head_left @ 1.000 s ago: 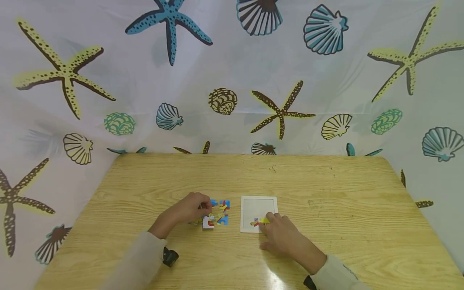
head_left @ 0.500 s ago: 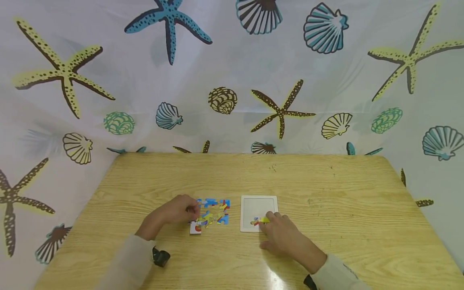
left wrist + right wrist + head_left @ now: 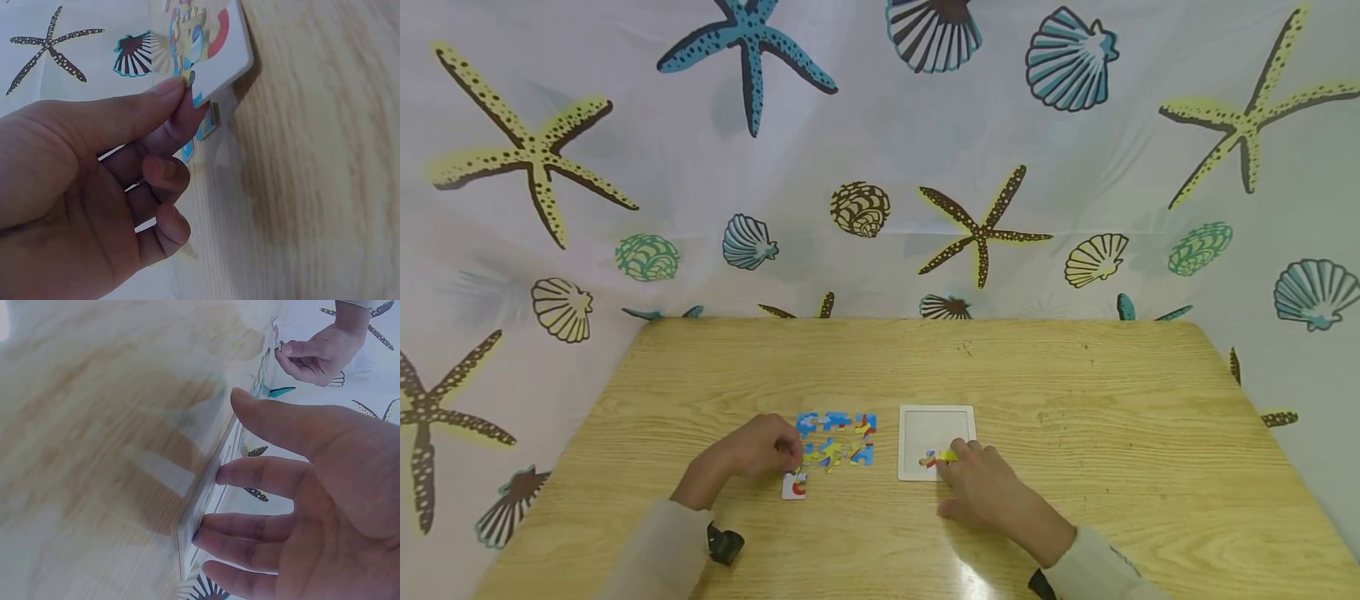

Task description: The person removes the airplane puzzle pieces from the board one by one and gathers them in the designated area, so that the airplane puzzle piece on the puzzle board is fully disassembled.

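Observation:
My left hand pinches a white jigsaw puzzle piece with a red curve between thumb and index finger. In the left wrist view this puzzle piece is tilted over the table, and the other fingers curl loosely. Just beyond it lie several blue and yellow puzzle pieces, partly behind the left fingers. To their right is a square white puzzle tray. Fingertips of my right hand rest at its lower right, fingers fairly straight, beside a few coloured pieces inside; the hand covers part of these.
Everything lies on a wood-grain table. Behind it hangs a white cloth printed with starfish and shells. A black wrist strap sits at the left sleeve.
My left hand has moved left and toward me with the pinched puzzle piece, uncovering more of the loose pieces. The right hand has stayed in place on the tray.

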The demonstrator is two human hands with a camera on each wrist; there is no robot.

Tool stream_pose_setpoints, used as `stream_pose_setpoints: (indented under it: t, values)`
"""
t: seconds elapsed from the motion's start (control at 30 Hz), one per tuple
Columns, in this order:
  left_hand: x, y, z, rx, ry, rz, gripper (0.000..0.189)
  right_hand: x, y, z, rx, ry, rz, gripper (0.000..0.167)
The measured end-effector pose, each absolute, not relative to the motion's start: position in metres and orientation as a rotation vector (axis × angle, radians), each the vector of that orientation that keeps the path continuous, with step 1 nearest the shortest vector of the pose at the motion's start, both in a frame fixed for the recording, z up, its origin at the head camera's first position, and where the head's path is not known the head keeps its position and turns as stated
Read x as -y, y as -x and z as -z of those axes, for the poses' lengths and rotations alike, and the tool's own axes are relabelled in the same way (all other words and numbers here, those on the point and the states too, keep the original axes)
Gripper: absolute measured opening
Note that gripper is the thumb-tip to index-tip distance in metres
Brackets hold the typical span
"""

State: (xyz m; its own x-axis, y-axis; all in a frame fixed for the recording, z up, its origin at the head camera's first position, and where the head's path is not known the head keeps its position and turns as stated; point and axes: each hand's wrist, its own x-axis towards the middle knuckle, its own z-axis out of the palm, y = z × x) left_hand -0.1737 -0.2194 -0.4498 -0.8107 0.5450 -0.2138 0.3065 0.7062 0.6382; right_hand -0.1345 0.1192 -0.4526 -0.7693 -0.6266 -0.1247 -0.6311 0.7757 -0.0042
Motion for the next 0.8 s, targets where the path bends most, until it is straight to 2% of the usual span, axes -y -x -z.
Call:
stream_pose_setpoints:
  t: [0.8]
  values:
    - [0.2188,0.1734,0.4506,-2.622,-0.636,-0.853,0.015,-0.1202,0.1357,0.4534,-2.84,1.043,-0.056,0.057]
